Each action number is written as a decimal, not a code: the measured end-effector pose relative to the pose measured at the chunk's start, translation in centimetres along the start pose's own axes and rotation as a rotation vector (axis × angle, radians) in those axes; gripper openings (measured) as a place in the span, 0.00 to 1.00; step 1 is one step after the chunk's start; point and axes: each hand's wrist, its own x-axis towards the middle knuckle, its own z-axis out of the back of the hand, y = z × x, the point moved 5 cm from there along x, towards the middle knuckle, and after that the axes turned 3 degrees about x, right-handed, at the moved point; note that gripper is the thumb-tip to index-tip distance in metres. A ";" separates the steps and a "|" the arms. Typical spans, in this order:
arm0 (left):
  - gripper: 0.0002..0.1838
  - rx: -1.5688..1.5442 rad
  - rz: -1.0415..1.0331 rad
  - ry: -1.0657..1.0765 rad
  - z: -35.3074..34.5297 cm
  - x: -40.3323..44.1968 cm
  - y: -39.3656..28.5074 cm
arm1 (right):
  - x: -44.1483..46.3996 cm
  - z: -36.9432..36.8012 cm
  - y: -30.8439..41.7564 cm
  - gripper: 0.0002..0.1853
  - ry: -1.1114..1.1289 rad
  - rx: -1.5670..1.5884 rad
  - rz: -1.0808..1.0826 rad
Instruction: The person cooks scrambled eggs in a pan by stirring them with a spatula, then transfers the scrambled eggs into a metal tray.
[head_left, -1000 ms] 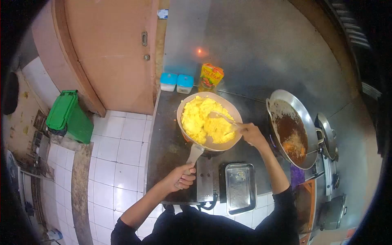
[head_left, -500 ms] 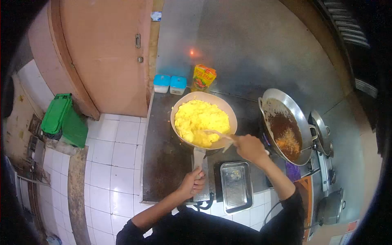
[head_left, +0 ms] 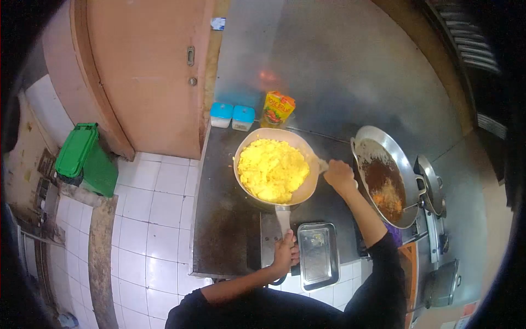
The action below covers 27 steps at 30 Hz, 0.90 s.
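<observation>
A light-coloured frying pan [head_left: 308,143] holds a heap of yellow scrambled egg [head_left: 273,170]. My left hand [head_left: 286,254] is wrapped round the pan's handle [head_left: 283,217], near its end. In my right hand [head_left: 339,174] is a pale spatula [head_left: 321,164], its head at the pan's right rim, beside the egg. Part of the spatula's handle is hidden by my fingers.
A large wok [head_left: 379,133] with dark oil stands to the right, and a smaller pan [head_left: 432,186] beyond it. Close below lies a metal tray [head_left: 319,257]. Two blue-lidded containers [head_left: 243,116] and a yellow pouch [head_left: 278,108] stand behind the pan.
The spatula has moved from within the egg to the pan's right rim, with my right hand shifting up and right. My left hand and the pan handle have shifted to the right.
</observation>
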 end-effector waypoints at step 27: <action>0.17 -0.002 0.004 0.041 -0.8 -0.1 -0.3 | -15.0 1.2 3.8 0.32 -0.244 0.192 0.259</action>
